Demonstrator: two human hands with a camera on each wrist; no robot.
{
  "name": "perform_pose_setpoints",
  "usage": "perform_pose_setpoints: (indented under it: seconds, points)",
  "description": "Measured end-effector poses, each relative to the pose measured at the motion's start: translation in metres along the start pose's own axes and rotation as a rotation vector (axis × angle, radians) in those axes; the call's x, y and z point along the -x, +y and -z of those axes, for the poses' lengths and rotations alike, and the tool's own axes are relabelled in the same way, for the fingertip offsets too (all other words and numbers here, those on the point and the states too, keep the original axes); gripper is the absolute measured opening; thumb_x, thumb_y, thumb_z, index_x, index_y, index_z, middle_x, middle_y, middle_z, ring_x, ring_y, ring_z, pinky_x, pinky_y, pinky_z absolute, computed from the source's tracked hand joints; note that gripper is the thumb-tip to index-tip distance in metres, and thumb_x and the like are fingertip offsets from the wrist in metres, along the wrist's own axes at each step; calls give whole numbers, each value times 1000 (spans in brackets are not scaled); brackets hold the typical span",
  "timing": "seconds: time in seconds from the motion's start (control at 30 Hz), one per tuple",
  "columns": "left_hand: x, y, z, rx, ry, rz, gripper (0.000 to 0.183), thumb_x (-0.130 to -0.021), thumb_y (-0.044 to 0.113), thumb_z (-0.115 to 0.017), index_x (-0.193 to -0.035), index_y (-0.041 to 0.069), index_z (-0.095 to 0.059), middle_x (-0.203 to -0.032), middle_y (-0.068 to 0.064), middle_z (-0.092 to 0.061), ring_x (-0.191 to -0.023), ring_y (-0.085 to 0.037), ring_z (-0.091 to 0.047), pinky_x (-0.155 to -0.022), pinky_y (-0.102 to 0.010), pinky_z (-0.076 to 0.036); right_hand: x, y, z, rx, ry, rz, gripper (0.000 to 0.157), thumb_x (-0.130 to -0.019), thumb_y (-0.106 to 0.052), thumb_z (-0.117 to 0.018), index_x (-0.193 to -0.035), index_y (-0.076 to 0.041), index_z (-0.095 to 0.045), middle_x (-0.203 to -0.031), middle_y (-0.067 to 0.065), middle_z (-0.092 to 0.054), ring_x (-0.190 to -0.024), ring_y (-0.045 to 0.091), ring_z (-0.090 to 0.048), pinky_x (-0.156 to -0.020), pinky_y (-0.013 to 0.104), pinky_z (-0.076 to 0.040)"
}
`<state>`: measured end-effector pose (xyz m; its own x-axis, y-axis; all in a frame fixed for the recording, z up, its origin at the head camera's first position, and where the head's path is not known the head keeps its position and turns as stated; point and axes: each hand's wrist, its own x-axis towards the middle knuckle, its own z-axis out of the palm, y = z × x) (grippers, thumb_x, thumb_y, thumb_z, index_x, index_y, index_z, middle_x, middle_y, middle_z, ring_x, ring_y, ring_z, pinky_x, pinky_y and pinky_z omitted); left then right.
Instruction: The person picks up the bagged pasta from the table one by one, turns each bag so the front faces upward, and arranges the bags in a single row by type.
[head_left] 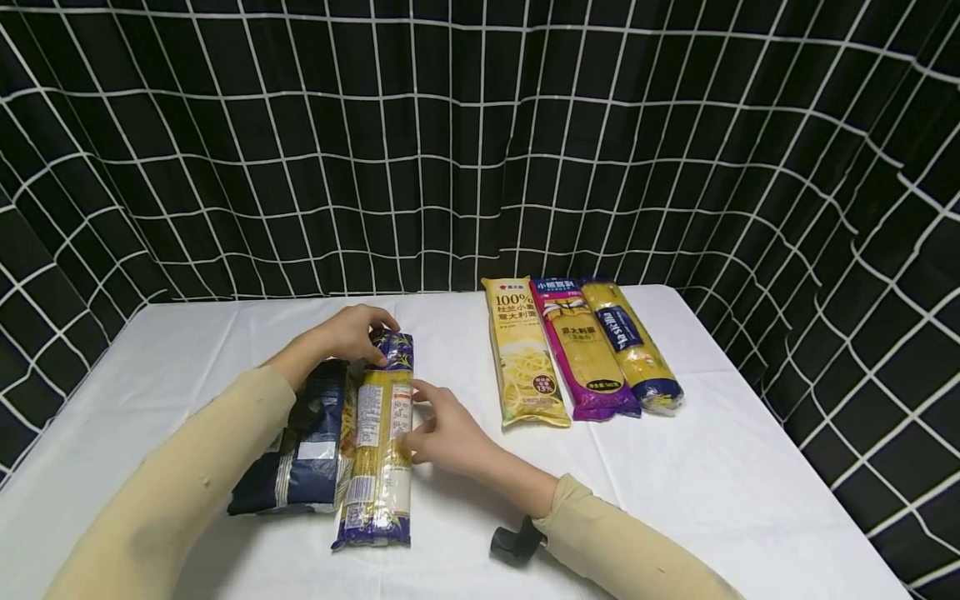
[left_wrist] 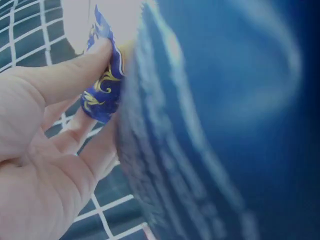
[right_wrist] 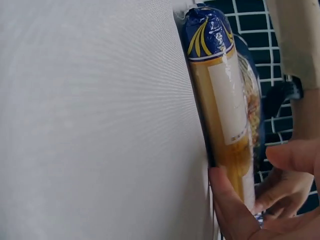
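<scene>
A clear spaghetti packet (head_left: 384, 433) with dark blue ends lies lengthwise on the white table. My left hand (head_left: 347, 333) pinches its far blue end between thumb and fingers; the left wrist view shows that blue end (left_wrist: 104, 95) with gold swirls under my thumb. At the packet's right side is my right hand (head_left: 453, 429), fingertips touching the edge low down by the cloth, while the thumb stands apart in the right wrist view. Directly left of the packet, a dark navy pasta bag (head_left: 315, 467) lies partly under my left forearm and fills much of the left wrist view.
Toward the back right, a yellow noodle packet (head_left: 527, 350), a magenta-edged pasta packet (head_left: 585, 350) and a spaghetti packet with blue ends (head_left: 633, 346) lie side by side on the white tablecloth (head_left: 712, 483). A black curtain (head_left: 465, 150) with a white grid hangs behind the table.
</scene>
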<state>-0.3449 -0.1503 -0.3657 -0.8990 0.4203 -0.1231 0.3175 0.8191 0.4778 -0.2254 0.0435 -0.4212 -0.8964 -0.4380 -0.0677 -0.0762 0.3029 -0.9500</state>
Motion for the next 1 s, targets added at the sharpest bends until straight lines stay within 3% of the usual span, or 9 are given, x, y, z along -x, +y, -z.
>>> perform_pose_setpoints:
  seconds: [0.2,0.4,0.63,0.73,1.0]
  points:
    - [5,8,2,77,85,-55,52,-74,7,-80,-123,10,-61,-126,-18,-55,-100,-29,-58,-81,-40,-50,-3,5,0,-202,30,-73,93,-82,0,-66,-153,-16,-9,-139,16,-38,-87,22,-65,-66,37,-58]
    - [13,19,7,180,162,-119,53,-74,3,-80,-123,9,-62,-126,-15,-57,-97,-30,-64,-79,-39,-53,-1,5,3,-308,22,-44,92,-81,0,-68,-153,-20,-14,-133,19,-44,-90,25,-66,-66,42,-57]
    - [21,26,7,268,206,-134,51,-78,6,-77,-125,11,-60,-128,-11,-55,-104,-32,-61,-81,-38,-54,6,1,12,-311,14,18,91,-81,0,-69,-152,-24,-18,-130,19,-45,-83,24,-67,-66,42,-57]
    - [22,28,5,301,235,-128,50,-79,10,-77,-126,12,-60,-128,-9,-55,-107,-32,-59,-84,-40,-53,9,-7,18,-314,12,20,91,-81,3,-68,-153,-20,-17,-131,20,-45,-84,25,-67,-67,43,-57]
    - [23,35,-4,449,319,-59,51,-81,19,-77,-128,16,-57,-131,-8,-50,-113,-33,-55,-88,-41,-51,23,-33,30,-246,45,36,89,-78,8,-68,-151,-14,-23,-126,21,-51,-78,21,-67,-64,43,-57]
